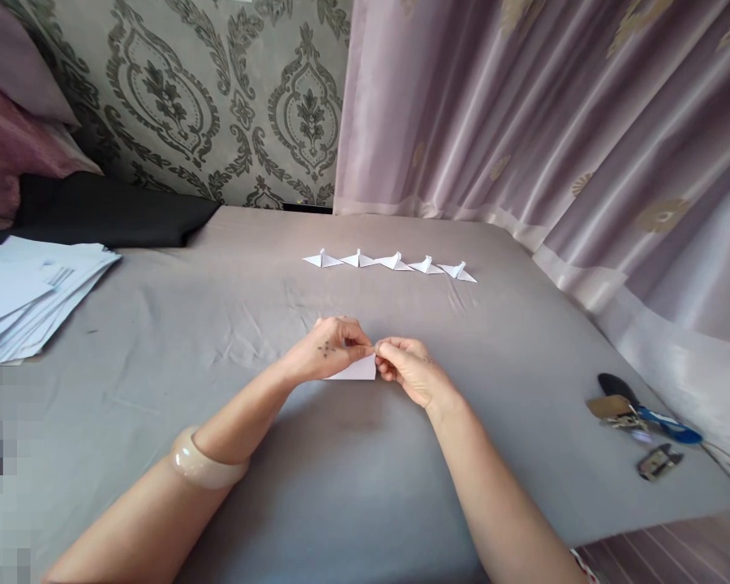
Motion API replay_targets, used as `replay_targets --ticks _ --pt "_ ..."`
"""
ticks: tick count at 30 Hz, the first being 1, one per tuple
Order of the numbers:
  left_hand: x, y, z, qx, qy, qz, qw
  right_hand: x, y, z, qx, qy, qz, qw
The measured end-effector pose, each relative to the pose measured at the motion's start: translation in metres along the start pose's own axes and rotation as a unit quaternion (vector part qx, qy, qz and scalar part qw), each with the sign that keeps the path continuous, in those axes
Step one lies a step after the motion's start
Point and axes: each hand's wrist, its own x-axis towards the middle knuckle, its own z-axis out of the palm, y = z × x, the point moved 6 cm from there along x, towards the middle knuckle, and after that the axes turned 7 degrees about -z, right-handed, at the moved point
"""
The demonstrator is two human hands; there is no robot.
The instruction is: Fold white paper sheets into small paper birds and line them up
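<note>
A small piece of white paper [356, 371] is between my hands, low over the grey cloth, its lower edge straight. My left hand [333, 347] pinches it from the left, thumb and fingers pressed together along its top. At its upper right corner, the closed thumb and fingers of my right hand [410, 367] grip the paper, and the two hands' fingertips nearly meet. Part of the sheet is hidden behind my left hand. Beyond my hands, several folded white paper figures [397, 261] stand in a row, their pointed ends close together.
A stack of white papers [42, 292] lies at the left, in front of a black cloth [109, 209]. At the right are a bunch of keys [626, 414] and a small metal object [659, 462]. Purple curtains [462, 105] hang along the back and right edges of the grey cloth surface [219, 276].
</note>
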Motion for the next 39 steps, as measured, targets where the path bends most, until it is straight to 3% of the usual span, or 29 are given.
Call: replay_targets --ticks 4,9,13,17,21,25,30,39 --pt "0.000 -0.002 -0.003 -0.025 -0.022 -0.021 0.999 -0.004 -0.007 0.001 -0.016 -0.027 -0.016 0.999" --pt "0.000 -0.006 -0.003 -0.041 -0.035 -0.056 0.997 -0.007 -0.011 -0.005 -0.121 0.000 -0.039 0.992" --pt "0.000 -0.017 0.000 -0.073 -0.076 -0.114 0.988 -0.004 -0.008 0.001 -0.138 -0.040 -0.083 0.986" --pt "0.003 -0.027 0.002 0.002 -0.068 -0.125 0.990 0.002 -0.002 0.007 -0.180 -0.058 -0.108 0.976" --pt "0.009 -0.033 0.007 0.129 0.000 -0.080 0.988 0.007 -0.004 0.007 -0.318 -0.004 -0.160 0.934" --pt "0.003 -0.035 0.012 0.236 0.112 -0.018 0.965 0.009 -0.006 0.008 -0.400 0.012 -0.193 0.896" --pt "-0.021 -0.027 0.031 0.288 0.088 0.103 0.948 0.012 -0.005 0.005 -0.381 -0.017 -0.193 0.904" --pt "-0.040 -0.024 0.038 0.349 0.128 0.168 0.913 0.014 -0.001 0.004 -0.372 -0.037 -0.203 0.905"
